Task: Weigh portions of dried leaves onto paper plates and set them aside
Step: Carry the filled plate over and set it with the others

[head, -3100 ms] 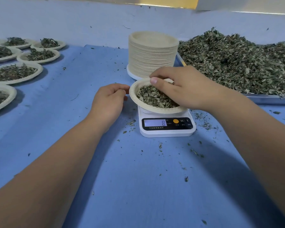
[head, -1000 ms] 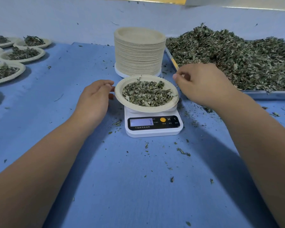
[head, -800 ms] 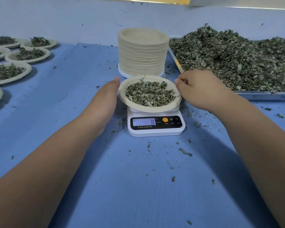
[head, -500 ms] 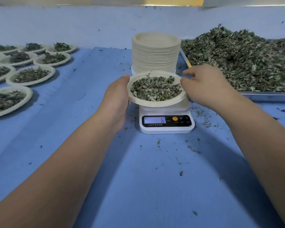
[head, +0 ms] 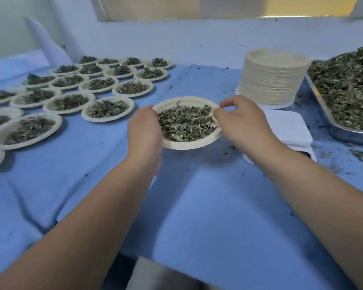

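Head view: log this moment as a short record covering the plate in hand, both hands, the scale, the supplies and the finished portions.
held plate: carries dried leaves, off the scale, to its left
left hand: grips the plate's left rim
right hand: pinches the plate's right rim
scale: platform bare, display mostly hidden behind the right arm
plate stack: empty plates, behind the scale
leaf tray: metal, heaped, far right
filled plates: rows on the blue cloth, left
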Motion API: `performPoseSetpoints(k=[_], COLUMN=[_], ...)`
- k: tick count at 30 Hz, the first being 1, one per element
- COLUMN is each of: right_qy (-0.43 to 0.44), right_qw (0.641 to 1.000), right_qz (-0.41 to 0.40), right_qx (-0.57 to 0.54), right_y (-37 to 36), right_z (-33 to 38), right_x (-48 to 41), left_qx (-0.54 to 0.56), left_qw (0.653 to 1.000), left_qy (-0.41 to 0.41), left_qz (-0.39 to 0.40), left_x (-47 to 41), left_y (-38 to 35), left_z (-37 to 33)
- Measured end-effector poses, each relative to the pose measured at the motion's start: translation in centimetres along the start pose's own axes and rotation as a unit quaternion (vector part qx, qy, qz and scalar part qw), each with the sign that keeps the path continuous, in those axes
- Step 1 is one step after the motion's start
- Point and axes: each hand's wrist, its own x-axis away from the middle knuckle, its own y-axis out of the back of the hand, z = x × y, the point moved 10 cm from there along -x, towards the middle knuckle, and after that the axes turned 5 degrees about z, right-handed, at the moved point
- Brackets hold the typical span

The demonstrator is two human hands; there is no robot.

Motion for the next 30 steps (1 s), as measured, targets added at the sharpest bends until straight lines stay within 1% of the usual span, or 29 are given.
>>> performPoseSetpoints(k=[2, 4, 6, 8, 13, 15, 17, 20, 22, 24, 27, 30], right_qy=[-0.054, -0.088, -0.107, -0.124, -0.151, -0.156, -0.155, -0.149, -0.15, -0.153, -0.151, -0.128], right_qw=[0.988, 0.957, 0.926, 0.906, 0.889, 0.888, 0.893, 0.898, 0.897, 0.894, 0.881, 0.886], right_qz=[0.08, 0.176, 0.25, 0.291, 0.338, 0.345, 0.343, 0.348, 0.351, 0.357, 0.392, 0.406], right_qx=[-0.12, -0.212, -0.263, -0.281, -0.27, -0.263, -0.247, -0.225, -0.221, -0.226, -0.219, -0.183], right_y=[-3.8, -8.0, -11.8, -15.1, -22.5, -24.9, -26.9, -29.1, -30.0, -30.3, -29.8, -27.6], right_z=[0.6, 2.0, 3.5, 4.7, 7.0, 7.9, 8.8, 10.1, 10.5, 10.7, 10.6, 9.8], right_x=[0.3, 1.2, 2.1, 2.7, 3.2, 3.0, 2.6, 2.2, 2.0, 1.9, 2.4, 2.0], left_qx=[0.002, -0.014, -0.012, -0.023, -0.041, -0.082, -0.12, -0.23, -0.273, -0.291, -0.306, -0.307], left_qw=[1.0, 0.998, 0.995, 0.991, 0.977, 0.969, 0.965, 0.942, 0.929, 0.923, 0.92, 0.92], left_qy=[0.012, 0.029, 0.042, 0.034, 0.029, 0.033, 0.01, -0.093, -0.137, -0.162, -0.186, -0.205], left_qz=[-0.029, -0.053, -0.091, -0.129, -0.206, -0.23, -0.235, -0.224, -0.21, -0.192, -0.157, -0.127], left_x=[-0.3, -0.8, -1.3, -1.8, -1.8, -1.6, -1.3, -1.0, -1.1, -1.1, -1.0, -0.8], left_y=[3.2, 6.6, 10.2, 13.6, 20.1, 22.1, 23.2, 22.9, 21.8, 20.6, 18.2, 15.3], left_z=[0.1, 0.1, 0.3, 0.5, 1.2, 1.4, 1.0, -1.4, -2.3, -2.8, -3.1, -3.4])
